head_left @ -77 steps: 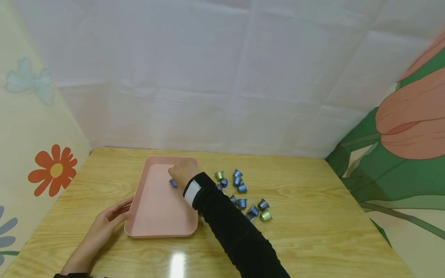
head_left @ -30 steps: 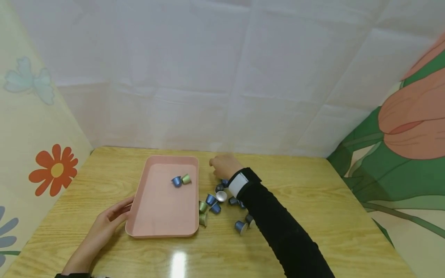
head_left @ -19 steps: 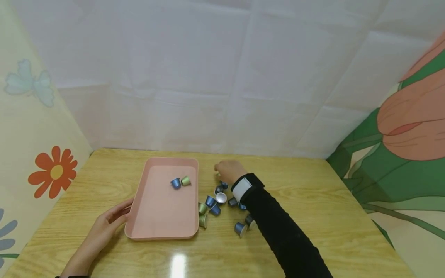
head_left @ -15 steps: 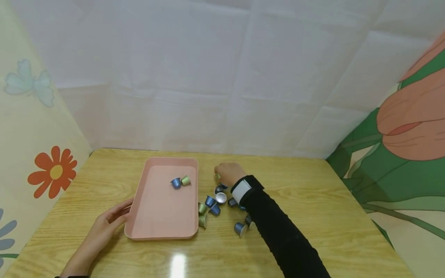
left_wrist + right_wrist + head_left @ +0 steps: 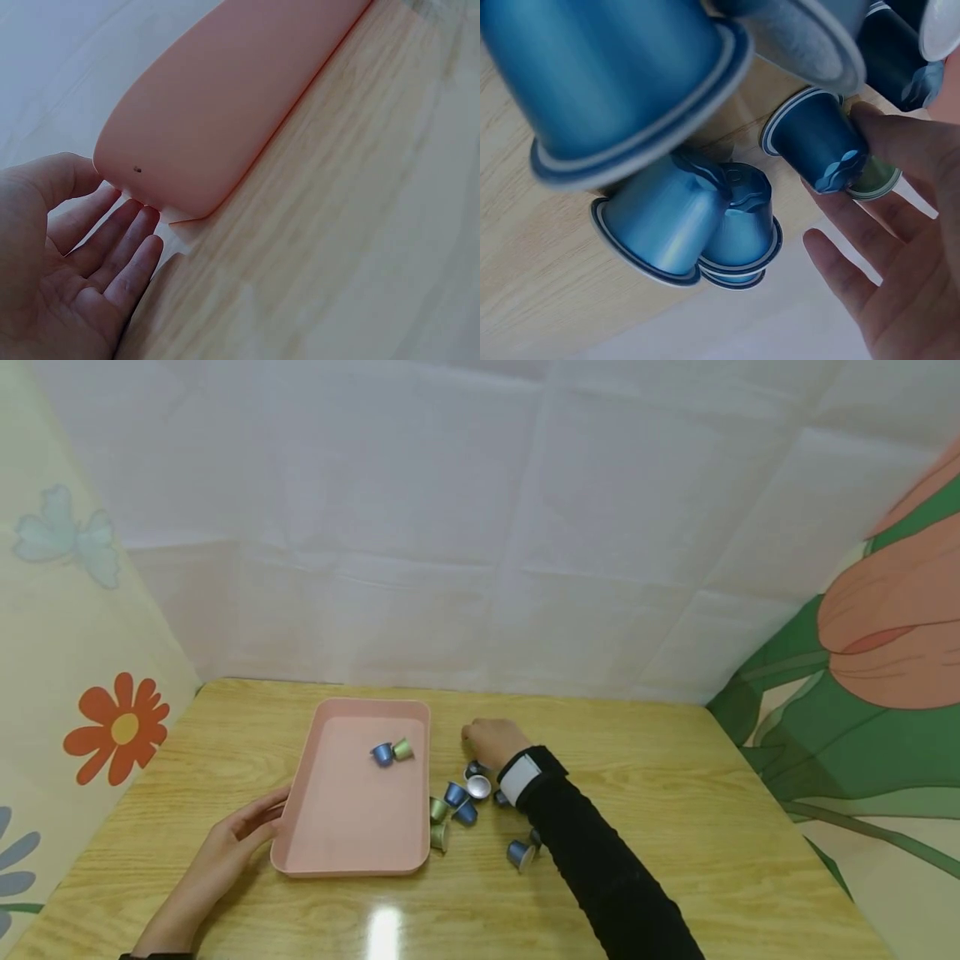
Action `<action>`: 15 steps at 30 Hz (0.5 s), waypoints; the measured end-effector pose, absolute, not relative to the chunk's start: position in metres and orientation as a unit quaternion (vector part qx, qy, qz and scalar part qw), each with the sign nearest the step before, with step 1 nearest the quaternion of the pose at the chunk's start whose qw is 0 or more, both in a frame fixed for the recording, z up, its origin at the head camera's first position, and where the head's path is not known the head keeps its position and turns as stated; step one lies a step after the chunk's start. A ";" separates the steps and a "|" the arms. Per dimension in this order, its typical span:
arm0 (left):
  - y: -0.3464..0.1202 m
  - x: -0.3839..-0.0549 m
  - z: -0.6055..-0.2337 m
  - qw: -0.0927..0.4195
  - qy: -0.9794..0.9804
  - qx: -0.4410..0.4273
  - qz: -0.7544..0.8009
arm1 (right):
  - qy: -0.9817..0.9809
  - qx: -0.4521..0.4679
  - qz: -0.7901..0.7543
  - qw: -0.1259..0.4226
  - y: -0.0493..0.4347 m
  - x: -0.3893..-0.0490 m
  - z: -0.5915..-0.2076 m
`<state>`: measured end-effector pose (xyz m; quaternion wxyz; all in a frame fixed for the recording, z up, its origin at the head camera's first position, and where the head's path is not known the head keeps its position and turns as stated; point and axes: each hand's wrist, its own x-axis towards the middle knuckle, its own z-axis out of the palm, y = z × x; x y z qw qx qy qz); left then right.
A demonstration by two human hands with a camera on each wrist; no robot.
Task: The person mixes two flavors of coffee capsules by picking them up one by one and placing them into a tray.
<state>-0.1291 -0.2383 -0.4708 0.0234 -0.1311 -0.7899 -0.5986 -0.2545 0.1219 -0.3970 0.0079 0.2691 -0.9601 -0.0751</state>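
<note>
In the head view my left hand [image 5: 228,852] rests its thumb and fairly straight fingers against the left side of the pink tray [image 5: 352,827]. The left wrist view shows those fingertips touching the tray's outer wall [image 5: 202,97]. Inside the tray lie a blue coffee capsule [image 5: 382,754] and a green one [image 5: 402,749]. My right hand [image 5: 497,743] is low over the capsules right of the tray. Close up, its thumb and fingers pinch a green capsule [image 5: 877,176], partly hidden behind a dark blue capsule [image 5: 817,142].
Several blue capsules [image 5: 465,812], an upturned silver-lidded capsule [image 5: 478,787] and green ones [image 5: 438,837] lie along the tray's right edge. Another blue capsule [image 5: 521,855] stands nearer the front. The right sleeve [image 5: 600,868] hides part of the wooden table [image 5: 660,777].
My right hand has left the tray, where a blue and a green capsule now lie, moved right to the loose capsules, then shifted slightly nearer. My left hand stays at the tray.
</note>
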 end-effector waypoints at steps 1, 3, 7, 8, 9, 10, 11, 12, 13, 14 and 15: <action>-0.238 -0.129 -0.470 0.023 -0.791 -0.130 -0.597 | -0.960 0.270 -0.076 0.009 0.122 -0.255 -0.397; -0.238 -0.129 -0.470 0.022 -0.792 -0.128 -0.596 | -0.959 0.273 -0.077 0.010 0.123 -0.256 -0.398; -0.238 -0.129 -0.469 0.020 -0.789 -0.131 -0.600 | -0.957 0.280 -0.076 0.011 0.125 -0.258 -0.399; -0.238 -0.129 -0.468 0.021 -0.788 -0.132 -0.600 | -0.957 0.281 -0.076 0.009 0.125 -0.258 -0.399; -0.238 -0.129 -0.468 0.021 -0.788 -0.134 -0.601 | -0.957 0.281 -0.077 0.006 0.125 -0.258 -0.399; -0.238 -0.129 -0.469 0.023 -0.787 -0.134 -0.602 | -0.957 0.281 -0.074 0.003 0.125 -0.258 -0.398; -0.238 -0.129 -0.469 0.023 -0.787 -0.135 -0.602 | -0.957 0.280 -0.072 -0.002 0.125 -0.258 -0.397; -0.238 -0.129 -0.469 0.025 -0.787 -0.135 -0.601 | -0.957 0.279 -0.071 -0.009 0.125 -0.257 -0.396; -0.238 -0.129 -0.469 0.026 -0.788 -0.135 -0.601 | -0.957 0.279 -0.072 -0.015 0.124 -0.257 -0.395; -0.238 -0.129 -0.470 0.026 -0.788 -0.134 -0.600 | -0.957 0.279 -0.072 -0.022 0.123 -0.256 -0.393; -0.238 -0.129 -0.470 0.026 -0.788 -0.134 -0.600 | -0.957 0.280 -0.070 -0.029 0.122 -0.255 -0.391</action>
